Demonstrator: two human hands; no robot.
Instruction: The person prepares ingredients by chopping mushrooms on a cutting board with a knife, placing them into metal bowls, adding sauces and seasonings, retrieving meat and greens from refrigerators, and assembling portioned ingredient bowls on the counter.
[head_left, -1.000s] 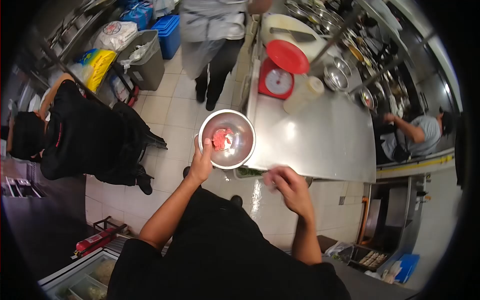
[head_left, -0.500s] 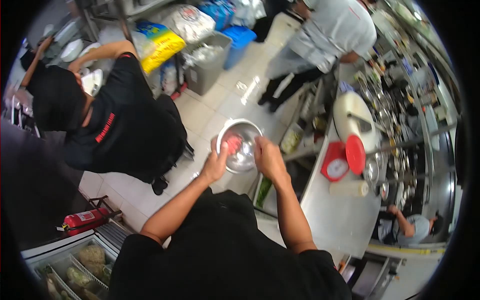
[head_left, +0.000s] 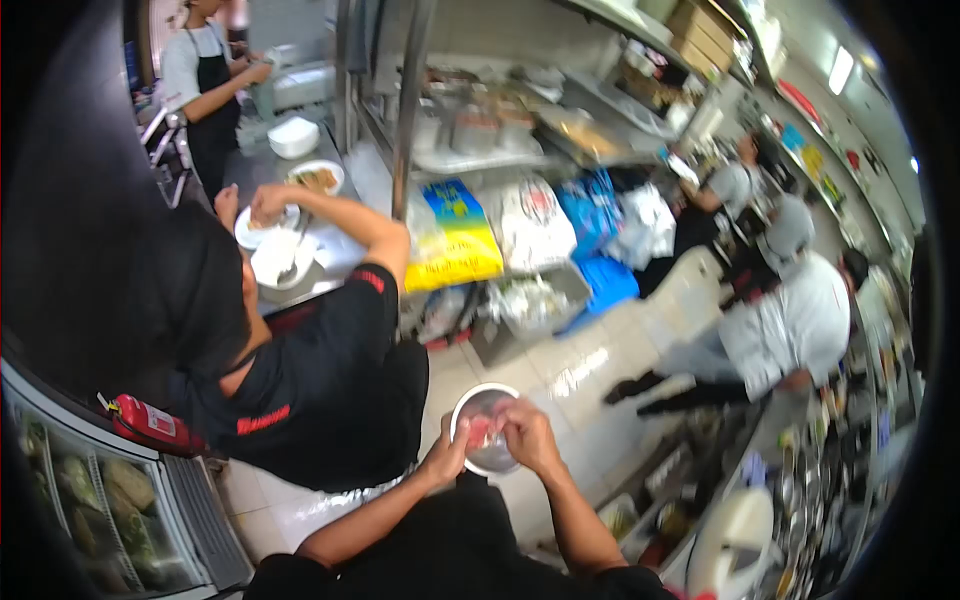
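Note:
My left hand point(head_left: 447, 455) is closed on the left side of a round metal bowl point(head_left: 470, 400), its thumb over the rim. Inside the bowl lies some pinkish-red food point(head_left: 482, 432) that looks like raw meat. Over the bowl, the fingers of my right hand point(head_left: 530, 437) are bent together and pinch at the pinkish-red food. Blur hides exactly how much they hold. The bowl is in front of my chest, above the tiled floor.
A co-worker in black point(head_left: 320, 400) stands close on my left at a counter with plates point(head_left: 275, 262). Ahead are a grey bin point(head_left: 490, 345) and a blue bin point(head_left: 605, 290) below a shelf point(head_left: 480, 160). Another person in a white shirt point(head_left: 790, 320) works at the right counter.
My view has swung up and left, bringing the shelf and plates into sight. My right hand has moved from the bowl's right rim to the food inside; the left hand still holds the bowl.

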